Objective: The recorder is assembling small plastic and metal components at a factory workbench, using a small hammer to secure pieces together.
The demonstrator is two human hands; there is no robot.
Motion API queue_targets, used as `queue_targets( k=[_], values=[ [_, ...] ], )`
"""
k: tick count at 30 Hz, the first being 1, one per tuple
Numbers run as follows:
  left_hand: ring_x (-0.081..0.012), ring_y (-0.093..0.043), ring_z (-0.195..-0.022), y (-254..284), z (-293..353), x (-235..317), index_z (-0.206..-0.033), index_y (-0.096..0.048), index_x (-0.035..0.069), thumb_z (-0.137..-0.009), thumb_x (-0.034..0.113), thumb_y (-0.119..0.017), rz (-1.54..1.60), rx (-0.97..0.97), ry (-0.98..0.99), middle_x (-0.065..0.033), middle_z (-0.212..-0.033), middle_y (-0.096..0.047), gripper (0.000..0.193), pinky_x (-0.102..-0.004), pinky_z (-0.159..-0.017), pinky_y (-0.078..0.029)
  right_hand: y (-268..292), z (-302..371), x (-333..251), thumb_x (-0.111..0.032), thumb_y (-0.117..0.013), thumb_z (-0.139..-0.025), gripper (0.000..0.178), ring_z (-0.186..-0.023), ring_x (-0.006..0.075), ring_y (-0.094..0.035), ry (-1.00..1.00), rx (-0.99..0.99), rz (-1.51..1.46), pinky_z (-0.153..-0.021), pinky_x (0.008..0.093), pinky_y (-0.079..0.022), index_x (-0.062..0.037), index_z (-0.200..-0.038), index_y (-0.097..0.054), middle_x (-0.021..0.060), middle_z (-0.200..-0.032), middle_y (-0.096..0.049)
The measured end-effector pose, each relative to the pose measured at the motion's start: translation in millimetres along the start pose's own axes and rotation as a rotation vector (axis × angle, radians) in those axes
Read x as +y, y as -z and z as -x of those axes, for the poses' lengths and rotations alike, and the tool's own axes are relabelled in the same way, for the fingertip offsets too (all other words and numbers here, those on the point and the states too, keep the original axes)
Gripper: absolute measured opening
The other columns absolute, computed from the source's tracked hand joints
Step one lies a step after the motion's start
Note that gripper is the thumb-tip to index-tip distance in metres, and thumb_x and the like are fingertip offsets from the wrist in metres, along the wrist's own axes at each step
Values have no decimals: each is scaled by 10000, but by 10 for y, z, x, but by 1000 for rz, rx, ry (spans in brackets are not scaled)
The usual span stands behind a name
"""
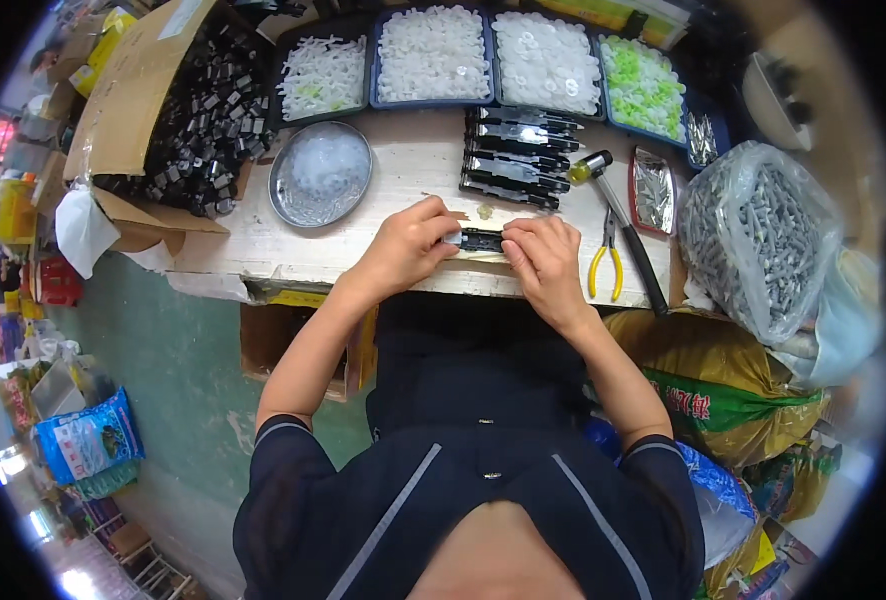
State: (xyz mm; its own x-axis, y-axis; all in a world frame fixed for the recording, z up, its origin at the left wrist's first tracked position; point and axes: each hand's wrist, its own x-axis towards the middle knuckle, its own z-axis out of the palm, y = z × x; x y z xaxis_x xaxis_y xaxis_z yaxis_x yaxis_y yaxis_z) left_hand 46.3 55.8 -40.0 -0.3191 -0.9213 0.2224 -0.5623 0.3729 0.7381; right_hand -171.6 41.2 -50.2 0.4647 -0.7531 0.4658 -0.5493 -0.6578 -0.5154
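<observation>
A small, long black part [481, 240] lies at the front edge of the white worktable [403, 150]. My left hand [408, 245] is closed on its left end, where a pale, shiny piece shows by the fingertips. At the opposite end, my right hand [548, 262] has its fingers and thumb pressed together on the part. The fingers hide both ends. Just beyond my hands is a stack of black and silver strip-shaped parts [518, 160]. Pliers with yellow handles [606, 262] and a hammer with a black handle [633, 230] lie right of my right hand.
Along the back stand trays of white pieces [433, 100] and green-and-white pieces [646, 128]. A cardboard box [128, 130] of black parts and a round metal dish [281, 190] are at left. At right are a red-edged tray [671, 222] and a clear bag of grey screw-like pieces [763, 235].
</observation>
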Motion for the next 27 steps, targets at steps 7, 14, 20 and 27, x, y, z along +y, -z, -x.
queue_targets(
  k=[7,14,20,27],
  values=[
    [-132,-557,-667,11,-68,23,-911,-620,10,-729,9,-687,201,-53,206,-39,-852,-521,194,-256,-553,-469,12,38,26,-101,-627,-794,90,-848,207,-517,1,14,1,-804,360,-337,-56,-872,-619,29,-916,-590],
    [-32,-478,-554,-173,129,-244,-801,-634,-2,-771,49,-697,815,158,482,10,-793,-475,87,-171,-434,-421,-8,47,5,-93,-624,-793,86,-851,215,-517,24,29,-20,-815,361,-342,-45,-864,-618,38,-920,-592],
    [-38,-483,-541,-165,48,-194,-769,-616,-12,-762,17,-693,762,185,448,7,-781,-489,82,-173,-404,-417,-1,-2,52,-92,-619,-798,75,-850,218,-520,21,26,-7,-807,362,-348,-41,-853,-617,43,-917,-595],
    [-48,-514,-555,-47,-1,-231,-833,-580,12,-758,31,-702,721,22,570,-1,-687,-520,144,-180,-399,-424,365,-205,372,-96,-597,-819,87,-827,251,-558,-54,155,52,-744,360,-405,-23,-859,-623,91,-904,-613]
  ],
)
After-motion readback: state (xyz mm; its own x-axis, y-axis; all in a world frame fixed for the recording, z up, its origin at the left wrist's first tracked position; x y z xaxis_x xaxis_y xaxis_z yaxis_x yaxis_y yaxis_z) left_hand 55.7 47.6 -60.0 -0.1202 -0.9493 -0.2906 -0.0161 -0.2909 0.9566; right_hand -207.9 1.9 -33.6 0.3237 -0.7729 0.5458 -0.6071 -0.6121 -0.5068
